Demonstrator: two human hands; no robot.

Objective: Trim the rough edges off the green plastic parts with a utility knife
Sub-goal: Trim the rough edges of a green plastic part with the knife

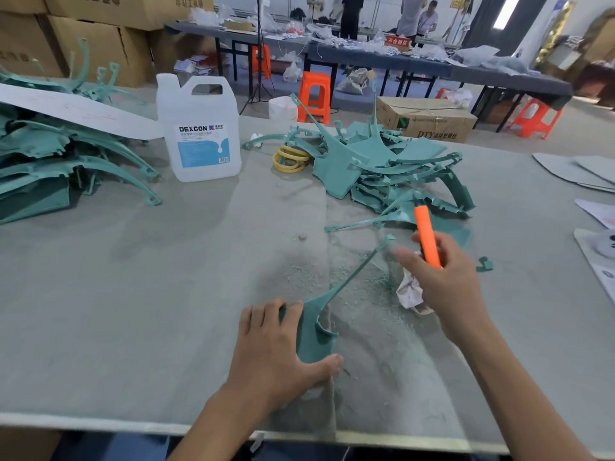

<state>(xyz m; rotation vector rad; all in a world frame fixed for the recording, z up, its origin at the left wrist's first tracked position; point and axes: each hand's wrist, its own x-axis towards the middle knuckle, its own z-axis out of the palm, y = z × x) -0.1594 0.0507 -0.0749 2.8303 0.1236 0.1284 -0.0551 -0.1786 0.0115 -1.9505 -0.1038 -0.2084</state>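
Head view: the green part (316,337) lies near the front edge of the worktop (133,294), about midway along it, with its broad panel inside the left grip (276,347). It is a teal plastic piece: a flat panel with a notched, jagged right edge, narrowing into a thin curved arm that runs up and to the right, ending just beside the right grip (446,287). The left grip is narrow on the panel, fingers laid over its left edge and the thumb pressed under its lower corner. The right grip is closed round an orange utility knife (427,237), whose body sticks up past the fingers; the blade cannot be seen, and the forefinger is blurred. Green shavings (369,281) are scattered on the worktop between the two grips. A crumpled white rag (411,292) lies just under the right grip. More green parts sit in a heap (382,168) toward the far edge.
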